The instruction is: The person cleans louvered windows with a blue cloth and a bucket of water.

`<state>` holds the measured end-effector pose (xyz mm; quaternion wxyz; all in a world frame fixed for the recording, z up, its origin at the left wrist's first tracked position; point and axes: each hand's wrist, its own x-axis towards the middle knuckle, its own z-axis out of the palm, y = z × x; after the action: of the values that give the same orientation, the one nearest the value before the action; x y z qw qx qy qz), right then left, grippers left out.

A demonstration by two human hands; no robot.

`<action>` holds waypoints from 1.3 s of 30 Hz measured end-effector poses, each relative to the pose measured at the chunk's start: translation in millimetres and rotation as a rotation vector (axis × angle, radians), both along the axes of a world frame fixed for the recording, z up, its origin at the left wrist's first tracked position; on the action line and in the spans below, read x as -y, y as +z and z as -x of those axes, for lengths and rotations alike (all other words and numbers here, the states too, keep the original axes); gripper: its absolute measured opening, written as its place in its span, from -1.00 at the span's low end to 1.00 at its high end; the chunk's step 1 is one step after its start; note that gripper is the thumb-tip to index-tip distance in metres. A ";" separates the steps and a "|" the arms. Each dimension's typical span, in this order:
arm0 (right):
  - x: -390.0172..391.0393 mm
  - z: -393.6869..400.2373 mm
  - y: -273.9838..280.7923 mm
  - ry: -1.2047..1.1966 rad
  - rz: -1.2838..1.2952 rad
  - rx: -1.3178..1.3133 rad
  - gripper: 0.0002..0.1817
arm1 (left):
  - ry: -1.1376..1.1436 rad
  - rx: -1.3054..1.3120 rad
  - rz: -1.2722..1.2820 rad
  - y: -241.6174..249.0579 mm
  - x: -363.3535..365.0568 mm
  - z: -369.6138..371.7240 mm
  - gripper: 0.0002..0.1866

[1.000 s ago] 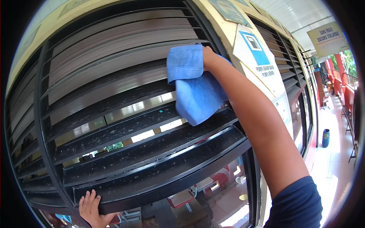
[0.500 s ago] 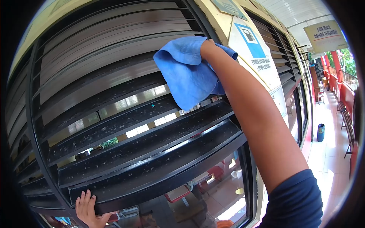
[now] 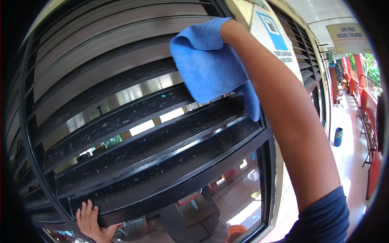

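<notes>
A blue cloth (image 3: 208, 67) hangs from my right hand (image 3: 231, 30) over the right end of the dark window slats (image 3: 142, 172). The fingers of that hand are mostly behind the cloth, and its lower corner drapes beside my forearm. Pale specks dot the slats, with a small turquoise spot on one of them. At the lower left, my left hand (image 3: 93, 222) rests with spread fingers on the bottom edge of the louvre frame and holds nothing.
Below the slats is a glass pane (image 3: 194, 218) with reflections. A poster (image 3: 273, 30) is on the wall at right. Along the walkway stand a dark blue bin (image 3: 338, 137) and benches (image 3: 366, 135); a sign (image 3: 347, 37) hangs overhead.
My right hand and the cloth have moved slightly up and right in view, and the cloth's lower corner now hangs by the forearm. My left hand stays at the frame edge.
</notes>
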<state>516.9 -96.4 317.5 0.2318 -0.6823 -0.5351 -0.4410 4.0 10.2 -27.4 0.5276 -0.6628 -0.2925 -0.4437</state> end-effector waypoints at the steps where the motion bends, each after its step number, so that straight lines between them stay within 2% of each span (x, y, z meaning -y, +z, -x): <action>1: -3.0 7.6 -1.7 -0.019 0.025 0.027 -0.46 | -0.006 0.006 -0.011 0.0 0.3 -1.0 -0.17; 3: -11.1 26.4 -4.1 -0.008 0.052 0.076 -0.50 | -0.011 0.027 -0.035 -0.2 -3.3 -4.6 -0.19; 6: -27.6 61.1 -3.6 0.082 0.074 0.164 -0.46 | -0.024 0.036 -0.056 2.5 -2.6 -6.4 -0.23; 9: -17.1 119.4 -15.2 0.189 0.062 0.329 -0.57 | -0.035 0.062 -0.073 1.7 -4.6 -7.6 -0.25; 13: -45.3 180.4 0.5 0.461 0.034 0.489 -0.58 | -0.055 0.125 -0.100 7.9 1.4 -14.3 -0.32; 24: -155.5 336.0 49.4 0.993 0.042 0.512 -0.61 | -0.175 0.215 -0.081 3.1 -0.5 -4.3 -0.44; 27: -139.5 403.6 39.2 0.991 0.114 0.609 -0.59 | -0.195 0.232 -0.071 -0.2 -4.4 -2.5 -0.43; 29: -119.2 450.5 31.1 0.871 0.150 0.690 -0.57 | -0.205 0.237 -0.068 -3.5 -7.8 -1.4 -0.42; 32: -122.0 473.8 28.5 0.821 0.005 0.632 -0.37 | -0.205 0.226 -0.076 -2.9 -8.2 0.2 -0.43; 35: -113.2 468.7 21.4 0.776 -0.015 0.669 -0.31 | -0.222 0.222 -0.009 -4.3 -7.2 -0.8 -0.38; 38: -74.0 447.6 8.7 0.735 0.196 0.744 -0.47 | -0.180 0.202 -0.003 -2.3 -1.9 -2.7 -0.42; 39: -81.7 453.1 -3.3 0.678 0.122 0.625 -0.50 | -0.157 0.190 -0.002 -0.5 -1.9 -2.9 -0.43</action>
<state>63.8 -14.8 314.2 0.1500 -0.3157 -0.7971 -0.4923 6.8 12.1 -27.8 0.4619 -0.6381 -0.2876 -0.5448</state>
